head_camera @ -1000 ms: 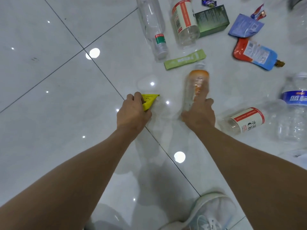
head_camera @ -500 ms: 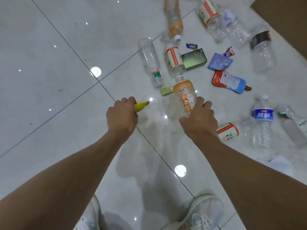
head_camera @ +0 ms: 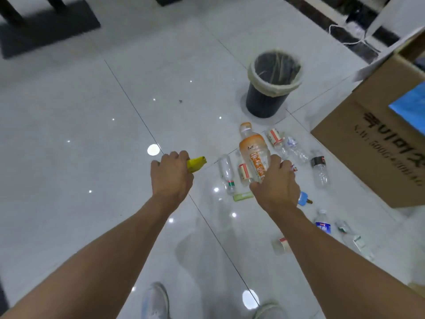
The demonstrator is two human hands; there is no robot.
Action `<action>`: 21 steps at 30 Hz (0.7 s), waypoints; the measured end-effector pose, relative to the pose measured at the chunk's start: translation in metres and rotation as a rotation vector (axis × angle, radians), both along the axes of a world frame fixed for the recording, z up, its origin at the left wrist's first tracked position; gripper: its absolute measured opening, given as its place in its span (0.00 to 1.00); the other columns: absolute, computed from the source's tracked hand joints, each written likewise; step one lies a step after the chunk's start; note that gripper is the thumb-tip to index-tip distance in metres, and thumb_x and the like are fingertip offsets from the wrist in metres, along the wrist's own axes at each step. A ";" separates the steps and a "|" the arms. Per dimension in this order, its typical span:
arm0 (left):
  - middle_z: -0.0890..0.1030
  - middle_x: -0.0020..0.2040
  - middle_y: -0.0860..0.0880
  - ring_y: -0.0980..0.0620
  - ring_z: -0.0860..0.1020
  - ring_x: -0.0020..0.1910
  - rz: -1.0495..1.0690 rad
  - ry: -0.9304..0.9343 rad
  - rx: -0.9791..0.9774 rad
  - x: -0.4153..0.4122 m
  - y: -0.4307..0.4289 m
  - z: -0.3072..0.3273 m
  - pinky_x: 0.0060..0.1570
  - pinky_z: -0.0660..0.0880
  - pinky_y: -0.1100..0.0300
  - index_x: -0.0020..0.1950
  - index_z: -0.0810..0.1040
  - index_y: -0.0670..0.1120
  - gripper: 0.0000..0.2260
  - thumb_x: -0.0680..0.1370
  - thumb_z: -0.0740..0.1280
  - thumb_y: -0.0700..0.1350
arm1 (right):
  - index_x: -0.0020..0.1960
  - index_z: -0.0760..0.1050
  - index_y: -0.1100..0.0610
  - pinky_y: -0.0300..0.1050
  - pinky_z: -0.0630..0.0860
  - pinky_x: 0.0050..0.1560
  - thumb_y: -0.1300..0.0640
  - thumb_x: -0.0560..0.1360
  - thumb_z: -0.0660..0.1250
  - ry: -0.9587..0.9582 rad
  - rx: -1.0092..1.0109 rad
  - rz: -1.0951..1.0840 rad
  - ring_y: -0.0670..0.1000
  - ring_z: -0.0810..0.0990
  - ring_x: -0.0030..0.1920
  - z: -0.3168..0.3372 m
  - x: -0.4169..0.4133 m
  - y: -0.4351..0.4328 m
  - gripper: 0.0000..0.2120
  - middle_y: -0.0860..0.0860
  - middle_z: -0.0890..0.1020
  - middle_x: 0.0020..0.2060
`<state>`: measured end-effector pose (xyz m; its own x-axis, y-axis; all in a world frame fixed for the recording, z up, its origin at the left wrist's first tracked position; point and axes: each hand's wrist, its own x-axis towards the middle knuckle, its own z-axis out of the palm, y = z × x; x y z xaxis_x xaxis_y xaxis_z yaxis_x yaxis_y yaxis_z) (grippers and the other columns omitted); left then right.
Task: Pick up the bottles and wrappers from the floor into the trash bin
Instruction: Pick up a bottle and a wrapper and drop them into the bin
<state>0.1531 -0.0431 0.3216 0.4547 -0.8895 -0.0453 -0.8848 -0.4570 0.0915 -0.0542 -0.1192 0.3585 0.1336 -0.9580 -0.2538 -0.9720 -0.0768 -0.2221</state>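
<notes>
A yellow wrapper (head_camera: 196,164) is clenched in the left hand (head_camera: 171,174) and an orange-labelled bottle (head_camera: 254,155) is gripped upright in the right hand (head_camera: 274,184), both apparently held ready for carrying to the trash bin (head_camera: 273,82) standing well beyond them

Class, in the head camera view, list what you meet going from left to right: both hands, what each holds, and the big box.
Left hand → yellow wrapper → orange-labelled bottle → right hand → cardboard box.
</notes>
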 end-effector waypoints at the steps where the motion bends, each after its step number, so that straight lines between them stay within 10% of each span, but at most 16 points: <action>1: 0.77 0.45 0.48 0.45 0.74 0.44 -0.010 -0.024 -0.009 0.007 -0.002 0.027 0.40 0.61 0.55 0.53 0.74 0.46 0.09 0.73 0.65 0.45 | 0.70 0.59 0.57 0.51 0.75 0.48 0.49 0.69 0.74 0.005 -0.021 0.018 0.57 0.74 0.58 0.026 0.007 -0.002 0.36 0.56 0.69 0.60; 21: 0.77 0.49 0.47 0.45 0.74 0.48 -0.080 -0.218 -0.139 0.072 0.034 0.420 0.47 0.64 0.53 0.56 0.72 0.46 0.12 0.74 0.62 0.44 | 0.67 0.61 0.58 0.53 0.75 0.50 0.50 0.68 0.73 -0.079 -0.170 0.051 0.61 0.74 0.59 0.396 0.105 0.049 0.33 0.58 0.68 0.60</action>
<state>0.2252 -0.0088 0.7415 0.3683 -0.9137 0.1717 -0.9232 -0.3812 -0.0484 0.0506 -0.0701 0.7544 0.1965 -0.9776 -0.0754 -0.9459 -0.1687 -0.2771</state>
